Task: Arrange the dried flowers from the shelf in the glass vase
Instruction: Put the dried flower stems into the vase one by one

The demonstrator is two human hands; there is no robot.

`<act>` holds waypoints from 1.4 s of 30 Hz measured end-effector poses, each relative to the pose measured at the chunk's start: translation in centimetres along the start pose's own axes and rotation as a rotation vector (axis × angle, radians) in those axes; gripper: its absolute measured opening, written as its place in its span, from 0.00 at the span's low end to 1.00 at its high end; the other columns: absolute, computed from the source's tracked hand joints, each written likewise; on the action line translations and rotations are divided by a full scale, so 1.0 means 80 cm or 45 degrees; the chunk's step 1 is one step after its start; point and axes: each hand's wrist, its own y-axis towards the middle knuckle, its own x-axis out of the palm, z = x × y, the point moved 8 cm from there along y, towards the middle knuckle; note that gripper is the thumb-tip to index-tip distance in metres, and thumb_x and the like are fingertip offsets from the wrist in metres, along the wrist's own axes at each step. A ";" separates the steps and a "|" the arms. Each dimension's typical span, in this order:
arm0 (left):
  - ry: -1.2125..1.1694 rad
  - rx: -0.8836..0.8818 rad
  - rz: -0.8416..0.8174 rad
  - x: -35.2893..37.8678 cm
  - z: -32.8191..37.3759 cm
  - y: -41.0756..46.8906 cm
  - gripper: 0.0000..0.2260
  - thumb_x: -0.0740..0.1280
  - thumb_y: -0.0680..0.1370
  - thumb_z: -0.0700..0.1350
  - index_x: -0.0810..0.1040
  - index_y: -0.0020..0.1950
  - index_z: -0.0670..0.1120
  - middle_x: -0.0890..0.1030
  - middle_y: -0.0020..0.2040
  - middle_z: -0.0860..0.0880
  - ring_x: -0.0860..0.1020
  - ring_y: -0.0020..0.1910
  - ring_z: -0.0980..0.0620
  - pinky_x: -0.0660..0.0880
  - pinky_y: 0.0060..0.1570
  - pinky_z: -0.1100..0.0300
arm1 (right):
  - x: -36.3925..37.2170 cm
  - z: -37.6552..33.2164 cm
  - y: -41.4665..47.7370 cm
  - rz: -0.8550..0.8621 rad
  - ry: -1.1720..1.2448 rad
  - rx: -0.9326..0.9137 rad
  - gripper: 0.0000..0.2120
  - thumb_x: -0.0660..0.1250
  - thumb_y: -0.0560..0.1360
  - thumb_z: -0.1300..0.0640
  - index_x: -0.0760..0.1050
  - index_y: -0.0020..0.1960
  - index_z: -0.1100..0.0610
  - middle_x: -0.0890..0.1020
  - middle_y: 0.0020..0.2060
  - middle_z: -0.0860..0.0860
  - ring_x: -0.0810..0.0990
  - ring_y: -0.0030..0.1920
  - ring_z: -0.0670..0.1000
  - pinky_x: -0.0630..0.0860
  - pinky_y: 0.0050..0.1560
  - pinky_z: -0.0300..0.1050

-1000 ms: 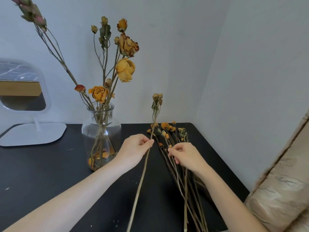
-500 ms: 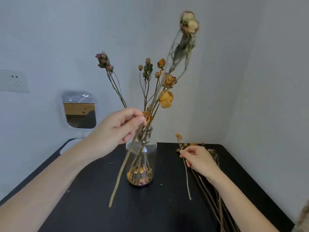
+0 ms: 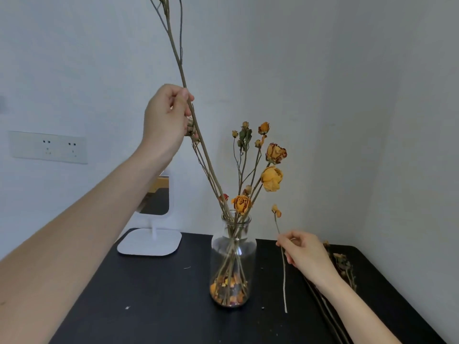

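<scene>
The vase (image 3: 233,259) sits mid-table (image 3: 149,294), with the stand mirror (image 3: 151,242) behind it to your left and the socket plate (image 3: 48,147) on the wall further left. Your left hand (image 3: 166,120) is up above-left of the vase with the long stem (image 3: 178,63). Your right hand (image 3: 304,252) is low with the short stem (image 3: 284,276), between the vase and the loose stems (image 3: 344,265) at right.

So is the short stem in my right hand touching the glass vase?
Apart. The head view shows bare black table between the short stem pinched by the right hand and the glass vase.
</scene>
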 end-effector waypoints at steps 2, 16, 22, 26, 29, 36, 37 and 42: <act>0.021 0.033 0.077 -0.004 0.005 0.007 0.12 0.54 0.81 0.42 0.71 0.40 0.50 0.70 0.34 0.52 0.66 0.23 0.60 0.65 0.21 0.71 | 0.002 -0.003 0.000 -0.003 -0.020 -0.023 0.08 0.63 0.77 0.52 0.78 0.42 0.53 0.75 0.24 0.48 0.72 0.24 0.40 0.69 0.33 0.35; 0.198 0.141 0.152 0.014 -0.021 0.011 0.08 0.55 0.81 0.44 0.71 0.47 0.45 0.71 0.34 0.54 0.72 0.34 0.52 0.73 0.26 0.64 | 0.006 0.010 0.003 0.001 -0.004 -0.058 0.07 0.63 0.77 0.53 0.77 0.42 0.51 0.75 0.24 0.47 0.73 0.24 0.38 0.70 0.32 0.32; 0.315 0.025 -0.032 0.035 -0.063 -0.005 0.09 0.57 0.81 0.43 0.75 0.49 0.42 0.74 0.33 0.53 0.70 0.28 0.57 0.70 0.30 0.67 | 0.012 0.011 0.002 -0.008 0.008 -0.068 0.08 0.64 0.77 0.54 0.77 0.40 0.52 0.75 0.22 0.47 0.73 0.23 0.39 0.71 0.33 0.33; 0.375 -0.034 -0.109 0.047 -0.078 -0.020 0.08 0.58 0.80 0.44 0.75 0.49 0.43 0.76 0.33 0.52 0.71 0.25 0.56 0.70 0.23 0.70 | 0.015 0.012 0.002 -0.013 0.018 -0.060 0.08 0.64 0.76 0.53 0.78 0.40 0.53 0.75 0.22 0.47 0.73 0.23 0.39 0.72 0.35 0.36; 0.360 -0.055 -0.105 0.050 -0.078 -0.025 0.08 0.59 0.80 0.44 0.75 0.49 0.43 0.76 0.32 0.51 0.71 0.24 0.56 0.71 0.21 0.70 | 0.016 0.012 0.001 -0.016 0.017 -0.056 0.08 0.64 0.76 0.53 0.78 0.40 0.53 0.75 0.22 0.47 0.73 0.23 0.39 0.72 0.35 0.36; 0.292 -0.043 -0.063 0.051 -0.072 -0.022 0.07 0.61 0.79 0.44 0.76 0.46 0.43 0.77 0.32 0.51 0.72 0.21 0.62 0.70 0.21 0.72 | 0.022 0.012 0.001 -0.023 0.020 -0.054 0.08 0.64 0.77 0.54 0.77 0.41 0.52 0.75 0.23 0.47 0.73 0.23 0.39 0.71 0.34 0.35; 0.275 -0.053 -0.075 0.054 -0.073 -0.023 0.07 0.61 0.79 0.43 0.76 0.46 0.43 0.78 0.33 0.51 0.72 0.21 0.62 0.69 0.21 0.72 | 0.022 0.012 0.001 -0.027 0.018 -0.056 0.08 0.64 0.77 0.53 0.77 0.41 0.52 0.75 0.23 0.47 0.73 0.23 0.39 0.71 0.34 0.35; 0.293 -0.116 -0.203 0.072 -0.087 -0.031 0.07 0.60 0.80 0.43 0.76 0.47 0.42 0.79 0.34 0.50 0.73 0.20 0.62 0.69 0.21 0.72 | 0.025 0.014 0.001 -0.027 0.011 -0.059 0.07 0.64 0.76 0.53 0.77 0.41 0.52 0.75 0.22 0.47 0.73 0.23 0.39 0.71 0.34 0.34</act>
